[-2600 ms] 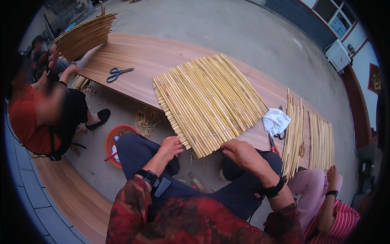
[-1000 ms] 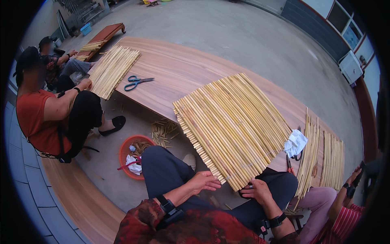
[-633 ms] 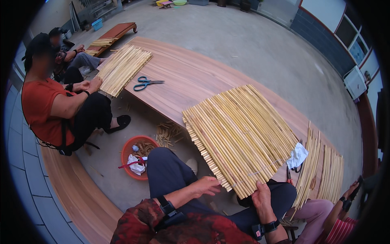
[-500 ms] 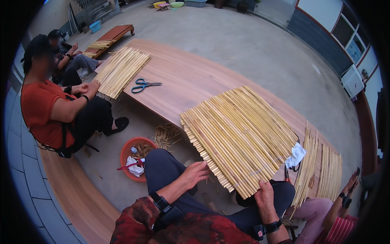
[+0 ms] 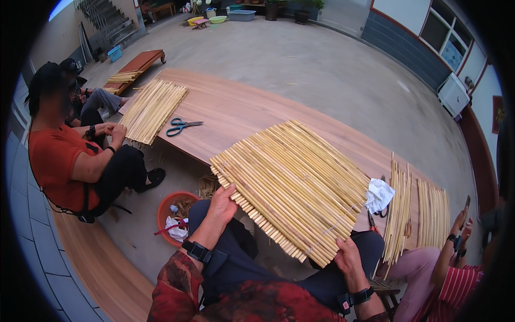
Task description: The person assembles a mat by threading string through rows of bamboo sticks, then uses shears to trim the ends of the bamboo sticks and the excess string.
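A mat of yellow reed stalks (image 5: 292,185), bound with thin thread, lies over the near edge of the long wooden table and reaches above my lap. My left hand (image 5: 220,206) grips its near left edge, with the fingers partly hidden by the stalks. At the near right corner my right hand (image 5: 348,256) holds the mat, thumb on top and fingers underneath. A crumpled white paper (image 5: 379,195) sits by the mat's right edge, and red-handled scissors or pliers (image 5: 373,222) lie close to it.
Loose reeds (image 5: 397,206) and another reed mat (image 5: 433,212) lie to the right, near a person in a striped sleeve. Teal-handled scissors (image 5: 182,126) rest on the wooden table (image 5: 236,99). At left, a person in orange handles a smaller mat (image 5: 155,110). An orange basin (image 5: 162,214) stands on the floor.
My left hand has moved up and left from beside the mat onto its left edge. The mat has shifted left and slightly turned. My right hand keeps its hold.
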### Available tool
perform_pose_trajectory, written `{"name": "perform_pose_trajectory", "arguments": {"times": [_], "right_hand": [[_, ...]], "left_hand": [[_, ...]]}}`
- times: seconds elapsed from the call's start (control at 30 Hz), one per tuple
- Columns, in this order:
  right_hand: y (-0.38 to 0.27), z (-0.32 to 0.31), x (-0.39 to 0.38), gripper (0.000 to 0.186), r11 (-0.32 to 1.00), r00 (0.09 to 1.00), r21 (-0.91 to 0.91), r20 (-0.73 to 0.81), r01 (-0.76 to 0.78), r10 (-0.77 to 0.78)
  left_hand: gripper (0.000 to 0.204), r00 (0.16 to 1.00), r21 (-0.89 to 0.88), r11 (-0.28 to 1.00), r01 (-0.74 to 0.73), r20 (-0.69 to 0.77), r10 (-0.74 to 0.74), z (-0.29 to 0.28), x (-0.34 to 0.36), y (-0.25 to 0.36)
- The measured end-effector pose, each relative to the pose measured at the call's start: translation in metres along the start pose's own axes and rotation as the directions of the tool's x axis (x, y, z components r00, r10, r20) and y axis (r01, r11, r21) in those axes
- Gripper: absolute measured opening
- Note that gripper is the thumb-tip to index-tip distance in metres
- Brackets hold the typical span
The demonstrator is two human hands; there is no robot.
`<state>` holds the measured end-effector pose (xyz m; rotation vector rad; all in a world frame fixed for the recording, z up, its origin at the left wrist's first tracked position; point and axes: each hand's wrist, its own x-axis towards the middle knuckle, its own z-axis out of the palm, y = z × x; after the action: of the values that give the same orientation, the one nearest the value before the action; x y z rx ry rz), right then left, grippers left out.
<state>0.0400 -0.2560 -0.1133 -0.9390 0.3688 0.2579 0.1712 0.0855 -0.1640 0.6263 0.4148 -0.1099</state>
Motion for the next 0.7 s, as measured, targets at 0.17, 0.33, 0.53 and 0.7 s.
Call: {"name": "perform_pose_trajectory", "arguments": {"times": [0.17, 0.33, 0.53, 0.7], "right_hand": [[-0.006, -0.009, 0.016, 0.049, 0.989, 0.99, -0.069, 0.035, -0.133, 0.135], [-0.02, -0.01, 0.029, 0.046, 0.893, 0.966, -0.368, -0.086, -0.257, 0.243], [-0.019, -0.015, 0.018, 0.048, -0.032, 0.83, -0.965, 0.241, 0.261, -0.503], [-0.014, 0.064, -0.022, 0.051, -0.121, 0.833, -0.875, 0.483, 0.468, -0.269]], "left_hand": [[0.033, 0.986, 0.111, 0.982, -0.155, 0.071, 0.148, 0.003, -0.052, 0.023], [0.034, 0.968, 0.081, 0.965, -0.251, 0.032, 0.249, 0.0, -0.099, 0.024], [0.039, 0.954, 0.064, 0.954, -0.294, -0.038, 0.297, 0.001, -0.123, -0.003], [0.034, 0.987, 0.175, 0.972, -0.156, 0.059, 0.148, 0.01, -0.148, 0.002]]}}
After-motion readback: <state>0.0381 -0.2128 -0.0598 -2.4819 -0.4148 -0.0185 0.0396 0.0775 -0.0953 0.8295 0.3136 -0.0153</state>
